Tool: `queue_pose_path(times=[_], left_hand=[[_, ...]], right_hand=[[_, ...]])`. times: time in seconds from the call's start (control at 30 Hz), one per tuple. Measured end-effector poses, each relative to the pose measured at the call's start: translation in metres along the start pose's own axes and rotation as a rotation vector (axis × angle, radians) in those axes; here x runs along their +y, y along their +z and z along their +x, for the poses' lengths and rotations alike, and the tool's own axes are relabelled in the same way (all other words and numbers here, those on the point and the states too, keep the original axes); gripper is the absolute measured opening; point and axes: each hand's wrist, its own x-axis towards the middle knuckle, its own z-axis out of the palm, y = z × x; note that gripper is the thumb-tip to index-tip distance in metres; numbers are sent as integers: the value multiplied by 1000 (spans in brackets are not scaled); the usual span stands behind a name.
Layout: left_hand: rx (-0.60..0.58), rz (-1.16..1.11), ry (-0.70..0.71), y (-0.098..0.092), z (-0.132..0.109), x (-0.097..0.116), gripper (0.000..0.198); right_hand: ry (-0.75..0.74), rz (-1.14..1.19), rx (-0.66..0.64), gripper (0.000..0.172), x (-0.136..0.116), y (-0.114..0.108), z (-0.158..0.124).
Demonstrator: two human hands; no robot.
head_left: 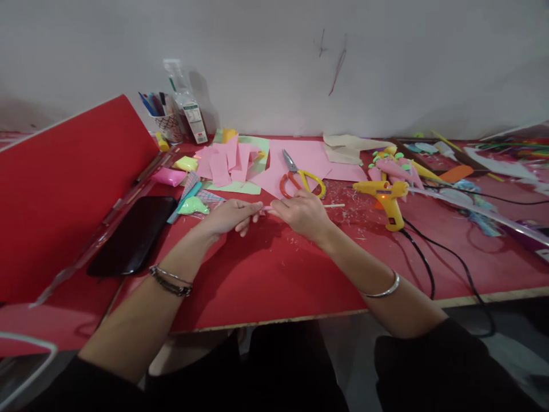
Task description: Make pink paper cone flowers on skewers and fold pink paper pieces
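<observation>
Over the red table, my left hand (235, 217) pinches one end of a small pink piece (266, 210). My right hand (302, 214) is closed round the other end, close beside the left fingertips. A thin pale stick (334, 205) sticks out to the right from under my right hand. Just behind that hand lie scissors (290, 163) with red and yellow handles, partly on pink paper (274, 163). Cut pink strips (219, 166) are heaped behind my left hand. To the right, a yellow glue gun (390, 206) lies on its side with a small orange light lit.
A black phone (132, 234) and a red board (72, 194) are at the left. Behind them stand a pen cup (168, 127) and a bottle (193, 117). Black cables (454, 257) cross the right side. Clay packets (169, 176) lie at the left back.
</observation>
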Motion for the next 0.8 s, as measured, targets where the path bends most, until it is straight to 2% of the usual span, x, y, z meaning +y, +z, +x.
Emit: queue_pose_path(times=[0.27, 0.57, 0.67, 0.8], left_hand=[[-18, -38, -10, 0, 0, 0, 38], [-30, -116, -29, 0, -1, 1, 37], [14, -56, 14, 0, 1, 0, 38], [141, -18, 11, -1, 4, -2, 35]], right_hand=[[3, -33, 94, 36, -1, 5, -2], [16, -33, 96, 38, -3, 4, -1], [62, -4, 50, 35, 0, 3, 1], [170, -13, -42, 19, 11, 1, 2]])
